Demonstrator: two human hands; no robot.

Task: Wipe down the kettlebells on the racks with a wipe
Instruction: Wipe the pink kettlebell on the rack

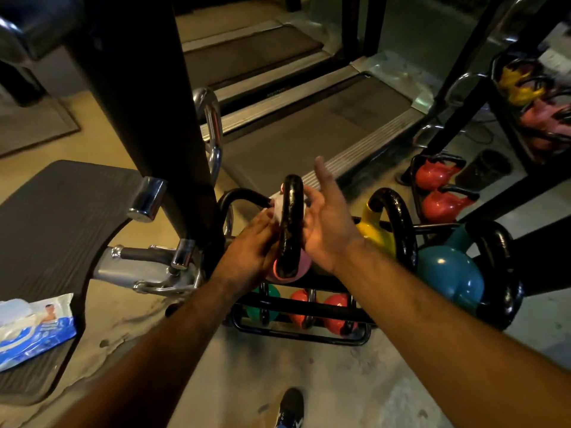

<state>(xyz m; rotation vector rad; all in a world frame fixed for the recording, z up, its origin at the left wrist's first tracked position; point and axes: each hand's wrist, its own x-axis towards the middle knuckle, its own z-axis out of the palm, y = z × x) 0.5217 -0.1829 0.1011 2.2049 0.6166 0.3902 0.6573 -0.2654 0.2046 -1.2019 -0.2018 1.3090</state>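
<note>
A pink kettlebell (299,267) with a black handle (290,223) stands on the top shelf of a low black rack (309,332). My left hand (253,245) presses a white wipe (279,208) against the left side of that handle. My right hand (327,223) is on the handle's right side, palm open and fingers spread, thumb up. To the right on the same shelf stand a yellow kettlebell (375,233) and a teal kettlebell (448,273). Green and red kettlebells (336,310) stand on the lower shelf.
A blue and white pack of wipes (34,325) lies on a dark mat at the left. A black machine post (145,103) with chrome pegs rises left of the rack. Treadmills stand behind. More red kettlebells (438,193) and a second rack are at the right. My shoe (290,409) is below.
</note>
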